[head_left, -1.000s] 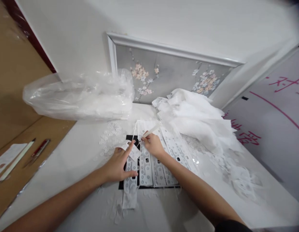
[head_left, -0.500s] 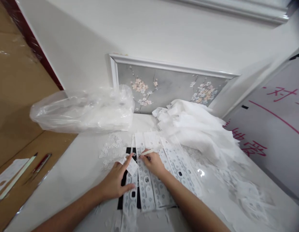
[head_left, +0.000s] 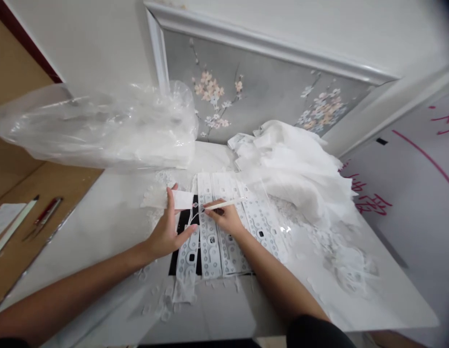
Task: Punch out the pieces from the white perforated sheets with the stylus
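Observation:
Several white strips printed with grey circles and curved shapes [head_left: 229, 249] lie side by side on a black mat [head_left: 173, 263]. My right hand [head_left: 224, 217] rests on them, closed around a slim white pen-like tool [head_left: 229, 202]. Its dark tip points left, at the edge of the leftmost strips. My left hand [head_left: 168, 229] is beside the leftmost strip [head_left: 188, 261], thumb stretched toward it. Between its raised fingers sits a small white card [head_left: 183, 199]. Small clear cut-out pieces [head_left: 157, 193] are scattered behind my left hand.
A clear plastic bag [head_left: 101, 128] stands at the back left, a heap of white sheets [head_left: 289, 169] at the back right. Clear scraps [head_left: 351, 266] lie on the right. A red tool [head_left: 46, 212] and a pale green stick [head_left: 14, 227] rest on cardboard at the left.
The view has tilted down and come closer. My left hand has drawn back left with the white card, uncovering more black mat. My right hand still has the tool at the strips.

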{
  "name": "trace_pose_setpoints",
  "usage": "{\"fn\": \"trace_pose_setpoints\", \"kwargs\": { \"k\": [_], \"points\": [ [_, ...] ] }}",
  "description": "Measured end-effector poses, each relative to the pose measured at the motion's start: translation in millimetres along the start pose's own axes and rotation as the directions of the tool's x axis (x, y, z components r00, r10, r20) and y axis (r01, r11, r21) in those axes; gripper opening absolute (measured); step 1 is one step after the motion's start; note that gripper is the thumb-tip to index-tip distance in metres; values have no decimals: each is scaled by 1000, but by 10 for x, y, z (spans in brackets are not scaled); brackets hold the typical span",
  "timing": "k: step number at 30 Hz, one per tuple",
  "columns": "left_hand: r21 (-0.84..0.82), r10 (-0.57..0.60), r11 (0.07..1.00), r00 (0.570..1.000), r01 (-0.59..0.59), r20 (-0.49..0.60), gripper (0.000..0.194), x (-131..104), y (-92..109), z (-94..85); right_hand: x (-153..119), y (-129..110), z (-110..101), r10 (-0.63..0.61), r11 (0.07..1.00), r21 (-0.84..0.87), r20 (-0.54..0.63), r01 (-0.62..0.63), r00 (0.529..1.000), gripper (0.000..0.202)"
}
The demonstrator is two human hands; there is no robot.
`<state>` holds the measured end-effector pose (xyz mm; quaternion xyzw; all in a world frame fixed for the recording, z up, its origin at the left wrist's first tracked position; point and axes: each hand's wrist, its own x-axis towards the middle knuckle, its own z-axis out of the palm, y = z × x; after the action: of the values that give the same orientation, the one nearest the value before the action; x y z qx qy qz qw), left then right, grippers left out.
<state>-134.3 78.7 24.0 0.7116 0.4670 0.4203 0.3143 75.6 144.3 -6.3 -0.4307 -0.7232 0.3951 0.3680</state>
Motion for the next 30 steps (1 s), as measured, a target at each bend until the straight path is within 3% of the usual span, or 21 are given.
{"fn": "trace_pose_setpoints", "kwargs": {
  "k": [5,13,19,23,30],
  "points": [
    [23,-7,1000,999,6,53,109,55,-63,147,12,-16,10,-67,996,-54,32,68,997,13],
    [47,-66,997,991,61,116,110,77,-158,119,25,-78,18,-164,967,-178,113,182,980,14],
    [80,7,997,985,-20,170,108,67,-158,156,-80,-139,58,-279,777,-501,269,381,922,21],
    [220,69,968,975,-116,209,110,26,-165,189,-100,-122,99,-233,749,-568,257,342,938,19],
    [484,65,853,960,-195,272,116,-32,-219,208,-70,-69,125,-240,780,-558,152,284,959,23]
  ]
}}
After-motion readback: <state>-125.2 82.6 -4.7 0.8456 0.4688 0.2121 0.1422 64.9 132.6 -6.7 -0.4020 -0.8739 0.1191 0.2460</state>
